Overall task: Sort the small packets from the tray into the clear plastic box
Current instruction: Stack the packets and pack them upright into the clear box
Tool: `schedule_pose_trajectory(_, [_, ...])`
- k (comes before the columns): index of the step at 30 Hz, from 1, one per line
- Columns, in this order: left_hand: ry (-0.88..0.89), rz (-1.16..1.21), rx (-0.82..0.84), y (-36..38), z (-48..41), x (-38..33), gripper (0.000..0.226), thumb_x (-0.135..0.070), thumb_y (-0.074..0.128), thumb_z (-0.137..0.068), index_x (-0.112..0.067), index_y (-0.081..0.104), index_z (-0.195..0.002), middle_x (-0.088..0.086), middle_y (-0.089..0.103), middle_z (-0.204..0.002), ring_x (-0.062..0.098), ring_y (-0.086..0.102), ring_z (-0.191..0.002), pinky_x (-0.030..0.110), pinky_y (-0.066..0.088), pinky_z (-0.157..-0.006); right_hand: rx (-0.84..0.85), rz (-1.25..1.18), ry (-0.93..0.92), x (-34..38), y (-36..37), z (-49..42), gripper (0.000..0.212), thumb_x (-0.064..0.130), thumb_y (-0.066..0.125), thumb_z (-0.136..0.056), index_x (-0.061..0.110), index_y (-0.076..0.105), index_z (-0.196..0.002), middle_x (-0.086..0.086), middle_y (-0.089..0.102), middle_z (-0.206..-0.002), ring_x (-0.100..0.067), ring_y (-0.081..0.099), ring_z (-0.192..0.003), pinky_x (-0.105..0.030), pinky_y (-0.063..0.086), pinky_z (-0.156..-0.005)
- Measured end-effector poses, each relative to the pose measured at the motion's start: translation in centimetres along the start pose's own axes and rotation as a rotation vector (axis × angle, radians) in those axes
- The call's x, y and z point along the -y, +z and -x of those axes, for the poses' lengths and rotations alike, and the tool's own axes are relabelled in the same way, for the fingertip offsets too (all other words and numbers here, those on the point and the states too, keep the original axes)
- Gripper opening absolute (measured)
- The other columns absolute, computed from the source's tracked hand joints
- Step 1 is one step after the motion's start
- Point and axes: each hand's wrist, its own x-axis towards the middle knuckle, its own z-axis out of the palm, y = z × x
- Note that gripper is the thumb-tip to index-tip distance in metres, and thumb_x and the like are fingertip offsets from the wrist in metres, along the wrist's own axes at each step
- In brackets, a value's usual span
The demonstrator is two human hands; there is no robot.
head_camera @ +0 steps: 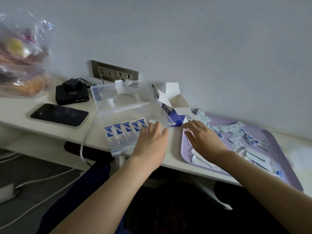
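- Both bare forearms reach forward from the bottom edge over the white worktop (42, 130).
- Left hand (152, 141) lies flat over the clear plastic box (108, 115), fingers straight, tips at a small white packet (151, 121).
- Right hand (202, 137) is spread, holding nothing, over the left end of the lilac tray (285, 159).
- Five blue-and-white packets (125, 130) stand in a row inside the box; loose packets (236, 132) litter the tray.
- An opened carton (172, 107) sits between box and tray.
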Motion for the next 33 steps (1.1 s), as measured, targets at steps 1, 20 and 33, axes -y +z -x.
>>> schedule_pose_trajectory(1, [0.011, -0.013, 0.004, 0.2, -0.2, -0.3, 0.036, -0.017, 0.079, -0.061, -0.009, 0.064, -0.092, 0.016, 0.058, -0.099, 0.033, 0.059, -0.088, 0.038, 0.048, -0.074, 0.036, 0.02, 0.037, -0.9, 0.2, 0.5, 0.024, 0.013, 0.048, -0.095, 0.01, 0.058, -0.117, -0.008, 0.058, -0.119, -0.028, 0.054, -0.11, -0.035, 0.045, -0.079])
schedule_pose_trajectory(20, [0.112, 0.012, 0.29, 5.8, -7.7, -8.6, 0.04, -0.031, 0.04, -0.098, -0.007, 0.035, -0.13, 0.016, 0.044, -0.135, 0.03, 0.033, -0.128, 0.036, 0.027, -0.105, 0.286, -0.204, 0.405, -12.4, 2.3, 2.2, 0.058, 0.019, 0.056, -0.091, 0.013, 0.029, -0.142, -0.007, 0.034, -0.146, -0.021, 0.033, -0.134, -0.035, 0.029, -0.111])
schedule_pose_trajectory(33, [0.13, 0.19, 0.361, 7.1, -9.9, -9.5, 0.047, -0.038, 0.034, -0.099, -0.025, 0.027, -0.144, 0.012, 0.031, -0.142, 0.031, 0.024, -0.134, 0.04, 0.018, -0.11, 0.333, -0.26, 0.403, -15.4, 2.6, 1.4, 0.072, 0.038, 0.062, -0.085, 0.022, 0.024, -0.144, -0.001, 0.041, -0.139, -0.019, 0.036, -0.13, -0.036, 0.03, -0.107])
